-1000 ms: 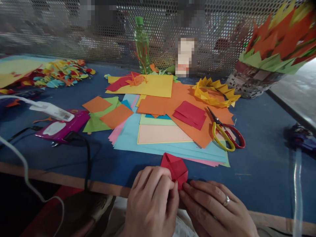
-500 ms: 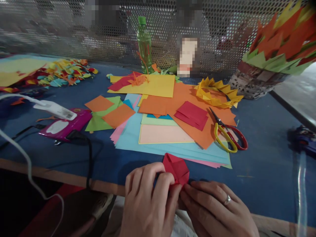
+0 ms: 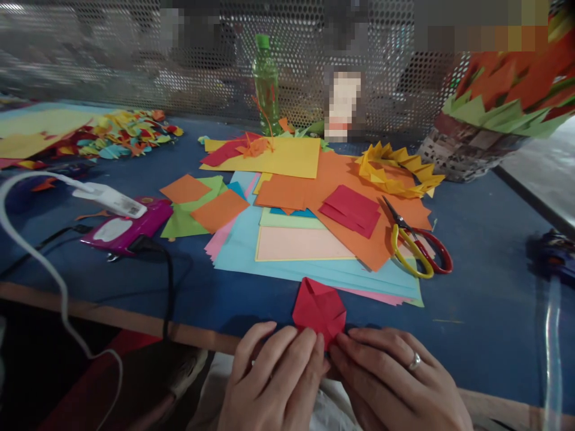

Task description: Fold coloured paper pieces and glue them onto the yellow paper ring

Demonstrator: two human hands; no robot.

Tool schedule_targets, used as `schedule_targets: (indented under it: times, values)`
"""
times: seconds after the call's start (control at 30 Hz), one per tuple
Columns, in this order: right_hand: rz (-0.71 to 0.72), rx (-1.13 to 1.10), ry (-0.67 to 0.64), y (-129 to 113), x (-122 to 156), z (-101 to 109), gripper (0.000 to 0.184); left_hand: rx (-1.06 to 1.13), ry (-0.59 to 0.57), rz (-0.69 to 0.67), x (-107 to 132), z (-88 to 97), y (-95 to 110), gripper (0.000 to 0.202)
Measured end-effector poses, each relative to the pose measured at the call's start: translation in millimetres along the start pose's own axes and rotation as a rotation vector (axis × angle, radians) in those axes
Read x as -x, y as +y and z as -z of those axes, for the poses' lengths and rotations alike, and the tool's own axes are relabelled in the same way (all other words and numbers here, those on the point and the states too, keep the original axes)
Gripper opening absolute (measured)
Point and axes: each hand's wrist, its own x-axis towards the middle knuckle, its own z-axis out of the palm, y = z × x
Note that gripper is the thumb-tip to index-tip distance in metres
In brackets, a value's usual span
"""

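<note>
**At the near edge of the table (image 3: 476, 299): both hands on a red fold (image 3: 321, 308)**

Clock centred on red fold, 12 straight ahead. Red fold sits at the near edge, in front of the sheets (image 3: 242, 254), overlapping flaps facing up.

Left hand (image 3: 278, 377) at 7: fingers bent, outer ones slightly apart, index and middle close together, tips at the fold's near edge. Right hand (image 3: 395, 377) at 4: fingers pressed together, tips at the fold's near-right edge, silver ring (image 3: 414, 360) on one finger. Thumbs mostly hidden; cannot tell whether either hand pinches the paper.

12: sheets in a loose pile, pale blue and pink at the near side. Between 12 and 1: red squares (image 3: 353, 209), overlapping, on orange paper. 2: scissors (image 3: 401, 221), handles parted. 1: yellow zigzag loop (image 3: 395, 188). Between 1 and 2, farther: basket (image 3: 471, 146) with orange and green paper points. Just left of 12, far: green bottle (image 3: 266, 84), upright. 10: purple device (image 3: 130, 230), white plug (image 3: 110, 200) above it. Past it, between 10 and 11: mixed scraps (image 3: 130, 134).
</note>
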Motion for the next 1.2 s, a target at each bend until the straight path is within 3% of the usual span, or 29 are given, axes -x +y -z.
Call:
schedule_targets:
  times: [0.2,0.4,0.6,0.93,1.2]
  values:
    - [0.01,-0.004,-0.016,1,0,0,0.025,-0.128,-0.116,-0.134,10,6.0,-6,0.027]
    - [-0.008,-0.013,-0.021,0,3,0,0.024,-0.152,-0.123,-0.185,13,5.7,-9,0.034]
    - [-0.006,-0.011,-0.017,0,4,1,0.022,-0.146,-0.123,-0.184,11,7.1,-10,0.03]
    - [0.009,-0.013,-0.025,-1,2,1,0.021,-0.151,-0.134,-0.072,14,20.3,-12,0.028]
    - [-0.013,-0.033,-0.016,-4,0,3,0.02,-0.121,-0.094,-0.113,17,10.6,-3,0.033]
